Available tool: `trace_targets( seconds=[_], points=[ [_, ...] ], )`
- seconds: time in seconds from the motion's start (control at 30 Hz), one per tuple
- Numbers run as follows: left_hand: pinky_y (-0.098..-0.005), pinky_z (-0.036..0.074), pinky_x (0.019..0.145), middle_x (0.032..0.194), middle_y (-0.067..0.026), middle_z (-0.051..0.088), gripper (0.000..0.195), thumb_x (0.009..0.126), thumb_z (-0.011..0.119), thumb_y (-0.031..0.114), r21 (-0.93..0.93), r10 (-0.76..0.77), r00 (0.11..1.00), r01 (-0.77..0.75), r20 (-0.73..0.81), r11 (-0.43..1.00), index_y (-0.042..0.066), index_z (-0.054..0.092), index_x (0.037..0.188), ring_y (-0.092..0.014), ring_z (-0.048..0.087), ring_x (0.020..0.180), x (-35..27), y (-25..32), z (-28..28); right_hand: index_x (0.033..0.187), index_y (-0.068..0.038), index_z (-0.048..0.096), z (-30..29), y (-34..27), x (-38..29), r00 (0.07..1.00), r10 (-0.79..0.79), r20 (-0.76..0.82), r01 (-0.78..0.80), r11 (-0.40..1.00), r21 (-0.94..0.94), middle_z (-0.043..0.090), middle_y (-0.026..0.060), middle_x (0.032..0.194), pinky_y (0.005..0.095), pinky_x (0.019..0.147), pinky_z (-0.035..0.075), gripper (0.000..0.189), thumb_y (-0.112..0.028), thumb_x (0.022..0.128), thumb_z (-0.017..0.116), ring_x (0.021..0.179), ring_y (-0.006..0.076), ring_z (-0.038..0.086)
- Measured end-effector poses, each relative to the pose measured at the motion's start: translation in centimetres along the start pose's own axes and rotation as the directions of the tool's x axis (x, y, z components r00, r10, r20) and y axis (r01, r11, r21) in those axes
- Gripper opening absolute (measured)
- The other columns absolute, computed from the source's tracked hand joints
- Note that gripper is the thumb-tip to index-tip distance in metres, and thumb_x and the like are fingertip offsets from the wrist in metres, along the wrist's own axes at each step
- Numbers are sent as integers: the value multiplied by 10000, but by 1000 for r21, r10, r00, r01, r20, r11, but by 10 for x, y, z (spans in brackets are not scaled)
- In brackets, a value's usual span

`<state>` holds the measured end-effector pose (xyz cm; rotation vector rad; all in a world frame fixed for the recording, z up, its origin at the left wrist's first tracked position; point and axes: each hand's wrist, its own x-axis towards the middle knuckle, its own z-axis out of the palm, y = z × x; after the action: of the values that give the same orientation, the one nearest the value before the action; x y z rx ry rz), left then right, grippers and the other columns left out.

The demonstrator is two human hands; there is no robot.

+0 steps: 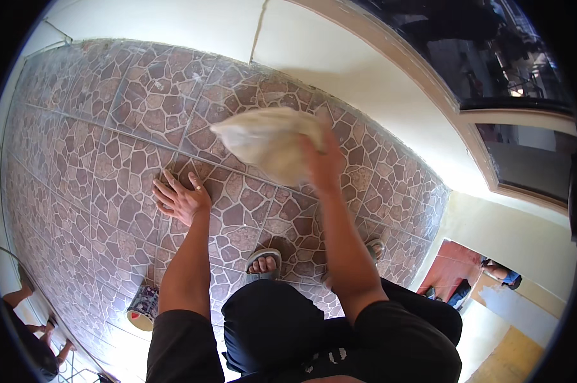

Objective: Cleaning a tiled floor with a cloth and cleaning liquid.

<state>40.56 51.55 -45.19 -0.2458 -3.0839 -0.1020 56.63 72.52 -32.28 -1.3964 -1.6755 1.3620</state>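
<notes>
My right hand (323,158) grips the side of a pale, off-white cloth (269,143), blurred as if moving, over the stone-patterned floor tiles (236,191). To the left of the cloth my left hand (185,197) rests with fingers spread on the tiles, and nothing is held in it. A small pale spot shows near its thumb. Whether the cloth touches the floor cannot be told.
A patterned cylindrical container (143,308) lies at lower left. My sandalled foot (263,264) is between my arms. A cream wall (355,72) with a framed window runs along the top and right. Other people show at far lower left and through an opening at right.
</notes>
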Motion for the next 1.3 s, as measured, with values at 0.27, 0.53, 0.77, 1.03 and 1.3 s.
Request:
trace_targets(
  seconds=[0.27,0.53,0.77,1.03,1.3],
  points=[
    [-505,94,1181,1600,-141,189,698,957,386,568,-44,36,998,-34,51,998,202,262,1538,-324,152,1475,-11,33,4,1317,-106,566,-200,158,64,880,-176,-441,-135,798,-587,548,175,1319,452,952,459,612,-405,807,726,1202,279,533],
    [-508,124,1182,1578,-162,235,683,958,417,529,3,65,997,-65,-41,998,171,286,1525,-345,207,1454,2,0,-4,1373,-238,518,55,82,88,976,-138,-166,-64,547,-835,495,183,1316,590,958,394,675,-484,766,684,1230,375,458],
    [-490,114,1185,1590,-127,220,685,945,444,513,-8,31,1000,-31,-1,999,189,280,1526,-307,186,1463,-8,13,6,955,-126,724,208,33,28,794,-498,349,605,590,-535,654,109,1117,539,923,438,277,-239,703,753,1101,351,586],
    [-498,119,1177,1581,-135,239,677,930,478,491,-99,40,999,-40,1,994,181,317,1511,-314,194,1459,-2,17,-7,1229,-5,615,-1,59,36,742,-391,545,205,906,372,603,127,1254,344,967,484,551,-269,772,773,1121,204,593],
    [-491,108,1181,1580,-155,237,689,933,462,512,-91,61,998,-58,25,994,165,320,1512,-325,187,1463,-6,18,2,1446,-19,396,-213,157,65,929,234,-287,-312,912,-265,549,211,1333,450,1035,443,817,-574,882,598,1189,323,573]
  ],
)
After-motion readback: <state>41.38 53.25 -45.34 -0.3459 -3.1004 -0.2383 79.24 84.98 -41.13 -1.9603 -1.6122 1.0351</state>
